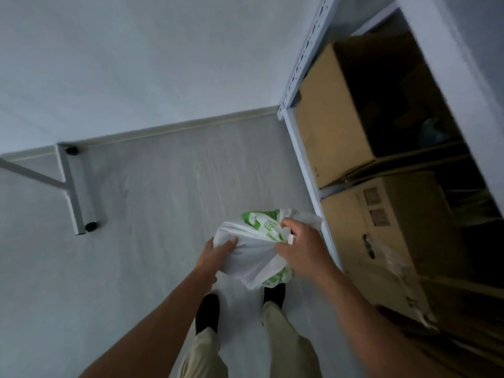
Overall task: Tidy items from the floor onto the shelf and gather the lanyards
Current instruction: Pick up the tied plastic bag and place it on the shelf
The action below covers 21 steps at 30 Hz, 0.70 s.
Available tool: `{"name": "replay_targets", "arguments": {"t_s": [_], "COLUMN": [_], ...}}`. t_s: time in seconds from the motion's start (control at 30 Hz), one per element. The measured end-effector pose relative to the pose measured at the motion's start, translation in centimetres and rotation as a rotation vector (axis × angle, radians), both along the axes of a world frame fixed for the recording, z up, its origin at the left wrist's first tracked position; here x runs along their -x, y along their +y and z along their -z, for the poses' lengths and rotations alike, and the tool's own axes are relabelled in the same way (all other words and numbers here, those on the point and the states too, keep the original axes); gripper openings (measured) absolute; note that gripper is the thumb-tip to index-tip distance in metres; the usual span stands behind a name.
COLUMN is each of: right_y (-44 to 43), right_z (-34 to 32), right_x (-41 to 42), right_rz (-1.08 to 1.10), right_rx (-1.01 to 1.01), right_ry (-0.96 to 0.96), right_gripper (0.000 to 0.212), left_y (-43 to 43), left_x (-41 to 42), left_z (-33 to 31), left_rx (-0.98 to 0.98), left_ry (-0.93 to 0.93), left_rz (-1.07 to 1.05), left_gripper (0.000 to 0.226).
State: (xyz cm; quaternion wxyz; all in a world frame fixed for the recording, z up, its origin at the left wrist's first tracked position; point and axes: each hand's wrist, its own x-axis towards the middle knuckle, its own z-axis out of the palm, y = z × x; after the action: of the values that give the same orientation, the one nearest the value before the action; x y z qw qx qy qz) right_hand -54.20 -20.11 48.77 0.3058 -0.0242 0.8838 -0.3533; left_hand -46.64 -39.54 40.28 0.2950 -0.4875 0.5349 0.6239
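Below me a pale wood-grain floor runs up to a white skirting board at the foot of the plain wall. At my left stands a grey metal frame leg with two black feet, one near the wall, one nearer me. I see my beige trousers and black socks, both feet flat on the floor, slightly apart.
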Motion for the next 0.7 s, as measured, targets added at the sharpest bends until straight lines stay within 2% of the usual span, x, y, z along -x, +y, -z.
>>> {"name": "replay_targets", "arguments": {"t_s": [0.13, 0.2, 0.3, 0.43, 0.6, 0.7], "right_y": [3.1, 4.8, 7.8, 13.1, 20.1, 24.5], "right_z": [-12.6, -17.7, -23.6, -29.6, -35.3, -37.6], "right_x": [-3.9, -6.2, -9.1, -13.1, -17.3, -19.9], "right_rz": [0.122, 0.209, 0.363, 0.492, 0.581, 0.630], "right_rx": [0.011, -0.016, -0.038, -0.058, -0.194, -0.251], "right_ry": [0.066, 0.127, 0.217, 0.328, 0.450, 0.494], "right_gripper": [0.021, 0.018, 0.028, 0.021, 0.019, 0.022], "left_y": [1.7, 3.2, 5.8, 10.0, 17.2, 22.8], "left_x": [-0.3, -0.5, -0.8, -1.8, -3.6, -4.7], "left_z": [-11.2, -16.0, -21.4, -26.3, -29.8, -31.1], "left_rx": [-0.215, -0.236, -0.269, -0.360, -0.499, -0.555], "left_ry": [0.105, 0.143, 0.198, 0.247, 0.251, 0.220], "left_rz": [0.068, 0.157, 0.271, 0.495, 0.782, 0.877], "left_gripper": [0.054, 0.053, 0.053, 0.053, 0.053, 0.068]}}
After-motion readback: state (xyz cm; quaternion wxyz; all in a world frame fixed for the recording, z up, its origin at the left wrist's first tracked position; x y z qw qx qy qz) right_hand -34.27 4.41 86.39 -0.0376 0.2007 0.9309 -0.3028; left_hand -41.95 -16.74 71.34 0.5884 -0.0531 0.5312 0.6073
